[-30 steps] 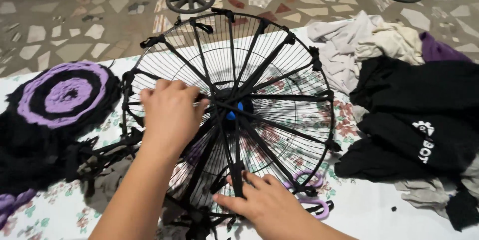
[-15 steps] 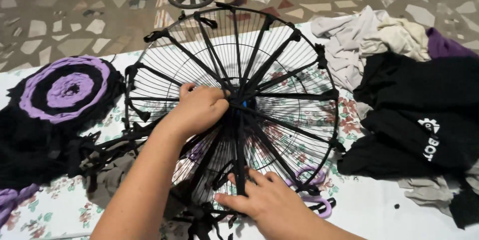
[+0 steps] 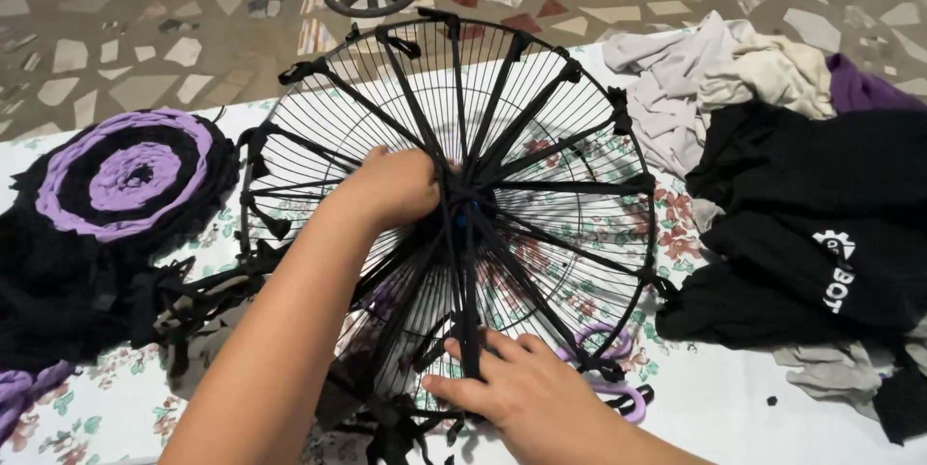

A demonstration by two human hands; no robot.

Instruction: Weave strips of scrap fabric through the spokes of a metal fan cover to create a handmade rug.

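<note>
We are working on a round wire fan guard [image 3: 570, 127] lying flat at the centre of the surface [image 3: 753, 397], which is covered by a floral cloth. Black fabric strips [image 3: 541, 108] are running from the guard's hub to its rim like spokes. Our left hand [image 3: 391, 185] is resting at the hub, fingers curled and pressed together around the strips gathered there. Our right hand [image 3: 517, 393] is lying at 6 o'clock on the guard, fingers [image 3: 454, 349] pinching one black strip against the wires. A purple-and-black woven round mat [image 3: 130, 175] is lying at 9 o'clock, apart from the guard. A pile of black, grey and cream clothing [image 3: 801, 175] is lying at 3 o'clock. Purple-handled scissors [image 3: 618, 388] are lying just beside our right hand, partly under the guard's rim.
</note>
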